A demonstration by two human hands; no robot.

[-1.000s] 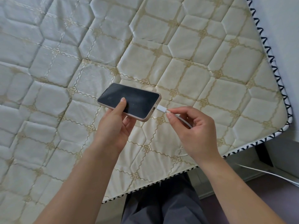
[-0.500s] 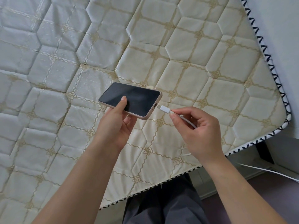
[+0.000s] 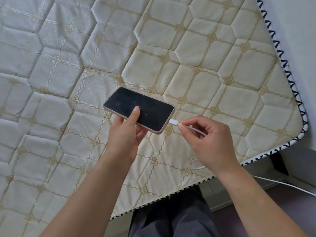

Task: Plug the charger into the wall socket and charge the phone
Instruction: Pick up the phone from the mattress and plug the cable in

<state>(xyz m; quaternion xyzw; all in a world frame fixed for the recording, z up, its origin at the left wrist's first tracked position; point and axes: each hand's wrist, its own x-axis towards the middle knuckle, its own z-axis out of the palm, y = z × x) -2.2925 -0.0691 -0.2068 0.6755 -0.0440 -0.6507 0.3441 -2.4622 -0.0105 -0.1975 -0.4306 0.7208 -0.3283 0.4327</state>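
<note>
A phone (image 3: 147, 106) with a dark screen and a pinkish case is held above the mattress by my left hand (image 3: 126, 134), thumb resting on the screen. My right hand (image 3: 208, 144) pinches the white charging cable (image 3: 196, 130) just behind its connector (image 3: 174, 122). The connector's tip meets the phone's right end; I cannot tell how deep it sits. The cable runs under my right palm, loops on the mattress, and continues over the floor at the lower right (image 3: 290, 184). Neither the charger nor the wall socket is in view.
A quilted cream mattress (image 3: 85, 65) with gold stitching and a black-and-white zigzag trim (image 3: 289, 74) fills the view. A pale wall (image 3: 299, 31) rises on the right. Dark trousers (image 3: 171, 219) show at the mattress's near edge, beside a dark bed leg (image 3: 278, 162).
My right hand pulled the connector slightly away from the phone half a second ago, then brought it back against the phone's end. The left hand and phone stayed nearly still.
</note>
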